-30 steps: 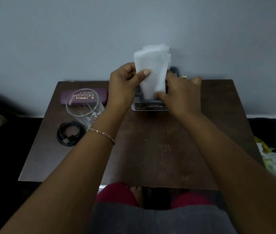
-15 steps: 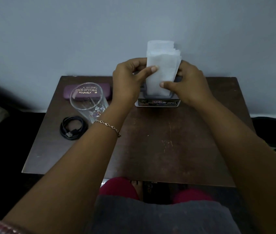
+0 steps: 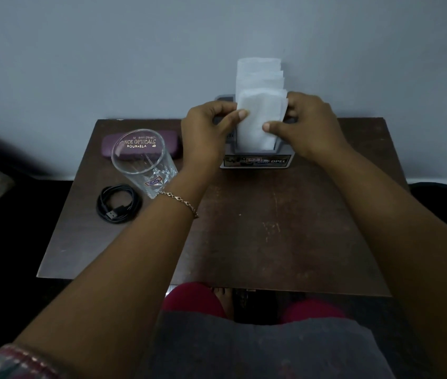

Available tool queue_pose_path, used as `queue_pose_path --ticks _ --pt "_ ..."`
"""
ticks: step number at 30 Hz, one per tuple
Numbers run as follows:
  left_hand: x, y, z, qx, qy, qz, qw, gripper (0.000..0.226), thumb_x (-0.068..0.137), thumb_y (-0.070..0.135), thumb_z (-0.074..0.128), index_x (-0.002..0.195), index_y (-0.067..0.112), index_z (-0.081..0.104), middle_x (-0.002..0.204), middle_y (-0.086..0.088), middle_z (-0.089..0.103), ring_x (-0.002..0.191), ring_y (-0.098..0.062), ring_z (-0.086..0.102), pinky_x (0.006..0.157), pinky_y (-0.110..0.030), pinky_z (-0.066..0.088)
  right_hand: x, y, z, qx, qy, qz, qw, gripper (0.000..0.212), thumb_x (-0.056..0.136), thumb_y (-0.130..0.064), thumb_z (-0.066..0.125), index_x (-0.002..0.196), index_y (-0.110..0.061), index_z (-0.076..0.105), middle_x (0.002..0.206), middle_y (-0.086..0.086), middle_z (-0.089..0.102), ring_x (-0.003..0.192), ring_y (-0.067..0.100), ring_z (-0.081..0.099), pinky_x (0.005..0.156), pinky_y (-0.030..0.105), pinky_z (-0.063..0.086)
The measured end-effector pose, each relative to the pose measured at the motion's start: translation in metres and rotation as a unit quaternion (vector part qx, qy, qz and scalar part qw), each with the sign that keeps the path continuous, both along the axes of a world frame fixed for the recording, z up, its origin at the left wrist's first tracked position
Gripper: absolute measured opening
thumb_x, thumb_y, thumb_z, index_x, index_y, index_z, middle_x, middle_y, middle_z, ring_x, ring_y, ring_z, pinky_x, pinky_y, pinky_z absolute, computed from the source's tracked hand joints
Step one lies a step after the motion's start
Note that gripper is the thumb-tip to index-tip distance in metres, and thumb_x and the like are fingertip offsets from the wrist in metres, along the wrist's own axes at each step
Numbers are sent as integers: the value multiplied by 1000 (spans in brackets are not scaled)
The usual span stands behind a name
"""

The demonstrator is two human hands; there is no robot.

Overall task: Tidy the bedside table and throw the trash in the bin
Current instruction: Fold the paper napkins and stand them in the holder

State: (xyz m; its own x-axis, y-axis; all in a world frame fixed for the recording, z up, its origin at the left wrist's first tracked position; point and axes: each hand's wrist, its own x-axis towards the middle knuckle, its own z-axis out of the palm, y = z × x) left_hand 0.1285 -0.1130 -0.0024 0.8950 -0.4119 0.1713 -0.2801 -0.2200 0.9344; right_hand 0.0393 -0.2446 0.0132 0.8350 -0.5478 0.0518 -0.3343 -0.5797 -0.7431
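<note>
A stack of white paper napkins (image 3: 260,113) stands upright in a grey holder (image 3: 256,162) at the back middle of the dark wooden bedside table (image 3: 257,228). My left hand (image 3: 206,132) pinches the stack's left edge with its thumb across the front. My right hand (image 3: 309,124) grips the right edge, its thumb also on the front sheet. The lower end of the napkins sits inside the holder.
A clear drinking glass (image 3: 143,162) stands at the left, in front of a purple spectacle case (image 3: 141,144). A coiled black USB cable (image 3: 118,203) lies near the left edge. The wall rises right behind the table. My knees show below the front edge.
Both hands carried the napkins back and down into the grey holder. The stack now stands straighter and lower in it, and the camera has tilted slightly.
</note>
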Motion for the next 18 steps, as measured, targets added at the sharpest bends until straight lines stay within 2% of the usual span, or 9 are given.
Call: queue_pose_path --ticks 5,6,8,10,11,12,14,16,18 --pt "0 1 1 -12 -7 27 1000 15 76 25 76 88 15 74 88 5 71 85 -4 64 75 -12 49 1 1 0 12 -34 -10 999 31 77 -27 72 106 -17 65 107 1 70 98 15 65 87 42 52" --pt "0 1 0 -4 -9 28 1000 17 76 26 75 88 14 75 91 2 72 86 -6 65 77 -14 51 1 2 0 10 -37 -10 999 30 77 -27 71 104 -17 65 105 1 71 97 15 65 86 42 52" --pt "0 2 -7 16 -5 21 1000 23 76 30 74 90 13 75 93 -1 73 88 -12 67 82 -29 56 2 4 -1 0 -30 -8 1000 30 77 -27 72 104 -17 65 104 2 70 94 17 65 84 42 53" --pt "-2 5 -14 13 -6 19 1000 28 75 34 73 95 13 74 97 -2 72 94 -16 67 84 -42 55 0 6 -1 7 -33 -5 999 32 77 -29 73 106 -16 65 102 -1 69 90 13 65 81 33 53" --pt "-4 7 -16 -2 -4 27 1000 31 76 34 71 99 14 72 104 -3 70 100 -16 65 87 -44 54 -1 7 -2 23 -53 -19 998 32 77 -31 73 104 -16 65 98 -6 68 86 4 63 77 24 52" --pt "-7 8 -18 -25 10 37 999 33 78 34 69 106 15 68 112 -4 67 108 -17 62 92 -43 52 -5 7 -2 43 -85 -53 994 30 78 -32 72 102 -16 65 92 -12 65 81 -6 59 72 14 49" --pt "-14 9 -18 -66 76 56 993 37 88 31 60 122 17 57 130 -4 58 122 -15 52 104 -38 44 -13 4 -6 76 -161 -158 971 26 83 -35 67 98 -14 65 86 -19 60 75 -15 54 68 4 42" --pt "-18 9 -20 -83 152 71 982 43 95 28 51 136 13 46 141 -4 50 129 -14 46 111 -35 37 -22 4 -15 133 -172 -218 951 28 90 -35 57 106 -13 65 94 -14 63 81 -11 55 74 7 43" --pt "-20 8 -23 -96 185 56 977 51 93 36 49 137 10 47 139 -6 53 129 -18 49 111 -41 37 -26 7 -31 204 -134 -197 950 31 94 -35 49 112 -15 65 107 -6 66 96 4 59 85 20 45"
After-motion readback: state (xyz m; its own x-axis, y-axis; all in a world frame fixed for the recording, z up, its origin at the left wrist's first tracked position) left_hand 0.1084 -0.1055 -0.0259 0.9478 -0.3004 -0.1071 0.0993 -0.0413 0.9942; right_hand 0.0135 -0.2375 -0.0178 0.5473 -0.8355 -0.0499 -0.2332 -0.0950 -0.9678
